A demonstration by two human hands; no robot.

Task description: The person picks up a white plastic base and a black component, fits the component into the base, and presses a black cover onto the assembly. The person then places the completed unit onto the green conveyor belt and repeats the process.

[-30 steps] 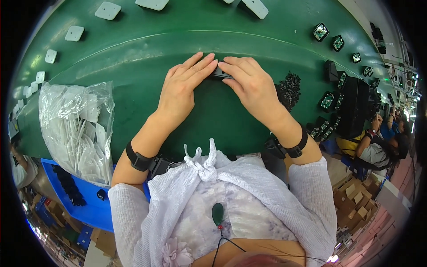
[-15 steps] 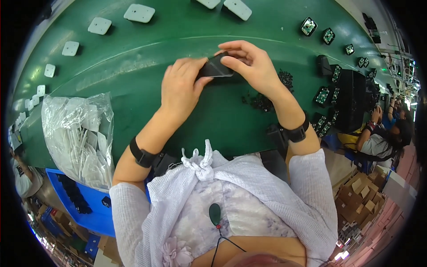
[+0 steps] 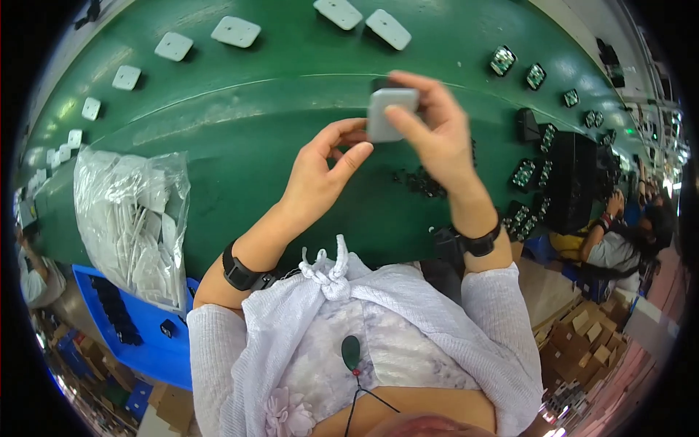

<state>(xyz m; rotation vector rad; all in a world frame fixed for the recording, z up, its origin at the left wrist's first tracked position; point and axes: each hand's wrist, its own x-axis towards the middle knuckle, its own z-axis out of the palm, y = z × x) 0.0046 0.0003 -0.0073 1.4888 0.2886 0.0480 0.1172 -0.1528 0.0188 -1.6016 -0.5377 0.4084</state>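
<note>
Head view: a small device with a pale, rounded rectangular face [image 3: 381, 127] and a black part showing above its top edge is held up over the middle of a green table [image 3: 240, 135], its pale face toward the camera. The right hand [image 3: 443, 137] grasps it, thumb laid across the face and the other fingers behind the right side; this hand is slightly blurred. The left hand [image 3: 319, 166] is at the device's left edge, fingers half curled and thumb apart from them; whether its fingertips grip the edge or only lie close to it, I cannot tell.

Just below the right hand, a loose pile of tiny black parts [image 3: 424, 183] lies on the table, partly hidden by the wrist. Each forearm wears 1 black strap [image 3: 482, 244].

Farther out, pale rounded plates [image 3: 237, 32] run in a spaced, curving line along the far side and down the left, 2 of them near each other beyond the device. To the right stand black housings with green circuit boards [image 3: 502, 60], several beside a large black box [image 3: 574, 182]. On the left, a clear bag of white flat pieces [image 3: 135, 218] reaches over a blue tray [image 3: 156, 360] holding black pieces [image 3: 116, 309]. At far right, a co-worker [image 3: 619, 244] sits above cardboard boxes [image 3: 582, 339].
</note>
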